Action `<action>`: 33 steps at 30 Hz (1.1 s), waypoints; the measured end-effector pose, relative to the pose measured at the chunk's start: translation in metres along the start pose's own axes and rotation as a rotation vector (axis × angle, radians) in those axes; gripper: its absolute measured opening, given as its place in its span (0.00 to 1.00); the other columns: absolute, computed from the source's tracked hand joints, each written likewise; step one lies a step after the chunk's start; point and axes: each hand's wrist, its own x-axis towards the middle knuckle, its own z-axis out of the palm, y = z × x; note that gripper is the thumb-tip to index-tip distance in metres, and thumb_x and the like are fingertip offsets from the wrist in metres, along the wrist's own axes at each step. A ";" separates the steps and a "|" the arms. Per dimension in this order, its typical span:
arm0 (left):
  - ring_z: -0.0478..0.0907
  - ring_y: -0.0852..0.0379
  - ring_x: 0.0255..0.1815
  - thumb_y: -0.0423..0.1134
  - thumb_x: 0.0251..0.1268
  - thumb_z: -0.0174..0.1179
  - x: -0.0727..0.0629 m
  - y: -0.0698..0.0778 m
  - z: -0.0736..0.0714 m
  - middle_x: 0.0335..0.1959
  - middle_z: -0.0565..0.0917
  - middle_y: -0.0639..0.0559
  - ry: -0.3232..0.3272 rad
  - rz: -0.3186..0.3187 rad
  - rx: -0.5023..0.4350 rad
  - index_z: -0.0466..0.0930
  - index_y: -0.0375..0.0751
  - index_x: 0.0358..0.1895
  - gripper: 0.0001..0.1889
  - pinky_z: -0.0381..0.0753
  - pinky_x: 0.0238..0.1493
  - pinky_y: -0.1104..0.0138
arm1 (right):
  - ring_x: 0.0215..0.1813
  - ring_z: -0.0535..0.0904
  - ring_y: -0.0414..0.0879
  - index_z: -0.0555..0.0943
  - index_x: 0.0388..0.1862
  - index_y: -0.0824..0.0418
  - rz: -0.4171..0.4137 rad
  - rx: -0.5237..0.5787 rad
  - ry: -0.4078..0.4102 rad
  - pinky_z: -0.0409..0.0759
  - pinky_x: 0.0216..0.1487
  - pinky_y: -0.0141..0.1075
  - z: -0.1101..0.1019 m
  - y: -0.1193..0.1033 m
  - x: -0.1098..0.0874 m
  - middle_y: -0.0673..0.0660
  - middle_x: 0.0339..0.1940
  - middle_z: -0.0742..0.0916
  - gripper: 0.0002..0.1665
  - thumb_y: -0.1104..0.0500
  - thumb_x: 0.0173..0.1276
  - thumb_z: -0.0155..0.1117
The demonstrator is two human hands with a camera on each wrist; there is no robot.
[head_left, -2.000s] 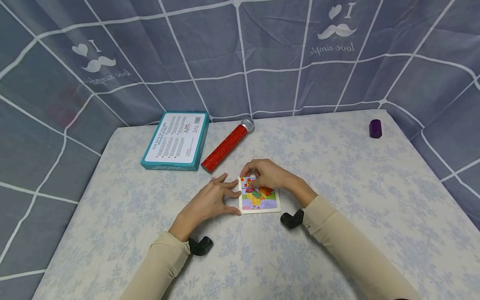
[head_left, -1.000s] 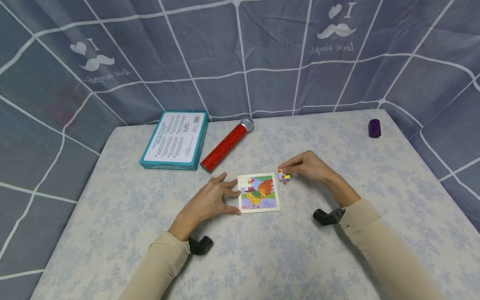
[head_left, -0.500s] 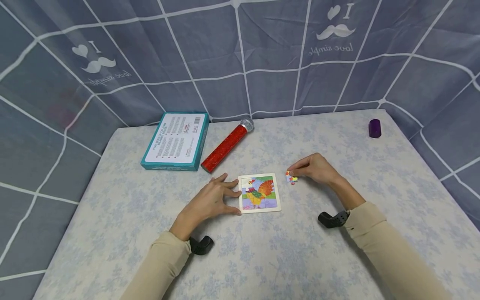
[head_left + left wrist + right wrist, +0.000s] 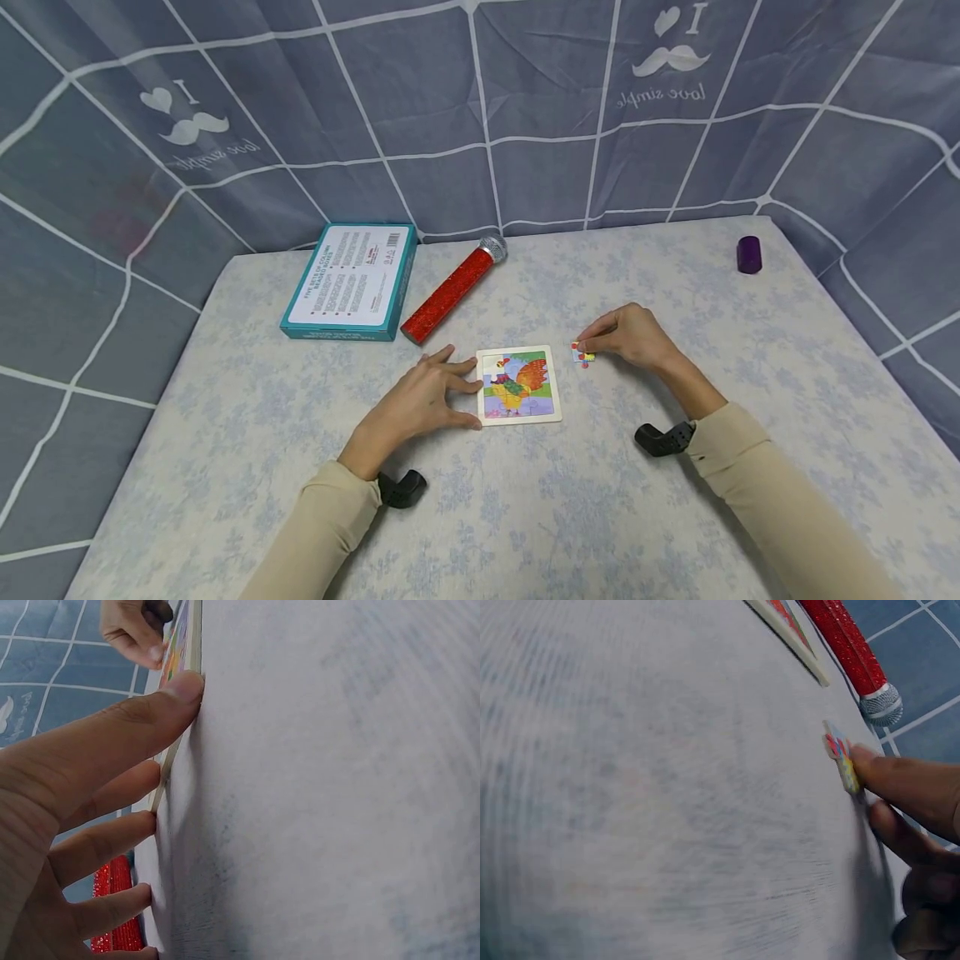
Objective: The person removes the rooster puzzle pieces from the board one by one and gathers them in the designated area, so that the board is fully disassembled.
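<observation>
On the table lies a small square jigsaw puzzle with a white frame [image 4: 521,422] and a colourful chicken picture [image 4: 534,379]. A pale gap shows in the picture's upper left. My left hand [image 4: 423,396] has its fingers spread, with several fingertips and the thumb [image 4: 186,686] touching the frame's left edge. To the right of the puzzle, my right hand [image 4: 630,337] pinches a puzzle piece [image 4: 582,356] patterned in red, yellow and pale blue. In the right wrist view the piece [image 4: 841,759] is low over the tabletop; whether it touches is unclear.
Behind the puzzle lies a red glittery microphone [image 4: 453,292] with a silver head. Left of it is a teal box [image 4: 348,275] with a white printed label. A dark purple cylinder [image 4: 749,255] is at the far right. A grey-blue checked curtain [image 4: 547,100] hangs behind the table.
My right hand has lifted the piece out of the puzzle's upper left and carried it right, clear of the frame. Over the last half second it barely moves. The left hand stays put.
</observation>
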 end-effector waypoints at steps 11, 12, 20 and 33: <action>0.56 0.34 0.74 0.48 0.41 0.80 0.001 -0.001 0.000 0.66 0.74 0.44 -0.002 0.003 -0.018 0.86 0.41 0.53 0.31 0.53 0.69 0.36 | 0.46 0.82 0.51 0.91 0.33 0.56 -0.023 -0.108 0.052 0.75 0.42 0.40 -0.002 -0.001 -0.001 0.53 0.38 0.90 0.06 0.55 0.60 0.74; 0.56 0.34 0.74 0.48 0.41 0.80 0.001 -0.001 0.000 0.66 0.74 0.44 -0.003 0.003 -0.016 0.86 0.41 0.53 0.31 0.53 0.69 0.36 | 0.46 0.81 0.50 0.91 0.34 0.56 -0.022 -0.116 0.062 0.74 0.40 0.40 -0.002 -0.002 -0.001 0.53 0.39 0.90 0.06 0.55 0.60 0.73; 0.57 0.35 0.75 0.49 0.41 0.80 0.000 0.000 0.000 0.66 0.74 0.45 -0.011 -0.010 0.004 0.86 0.42 0.53 0.31 0.53 0.70 0.37 | 0.28 0.72 0.46 0.90 0.41 0.57 -0.227 -0.042 -0.018 0.70 0.28 0.35 0.012 -0.019 0.006 0.52 0.40 0.87 0.08 0.62 0.63 0.71; 0.57 0.35 0.74 0.49 0.42 0.79 -0.001 0.001 -0.001 0.66 0.74 0.46 -0.014 -0.008 0.001 0.86 0.43 0.53 0.30 0.53 0.69 0.36 | 0.44 0.74 0.48 0.88 0.48 0.58 -0.460 0.013 -0.331 0.71 0.44 0.39 0.053 -0.046 0.029 0.49 0.44 0.84 0.15 0.66 0.63 0.69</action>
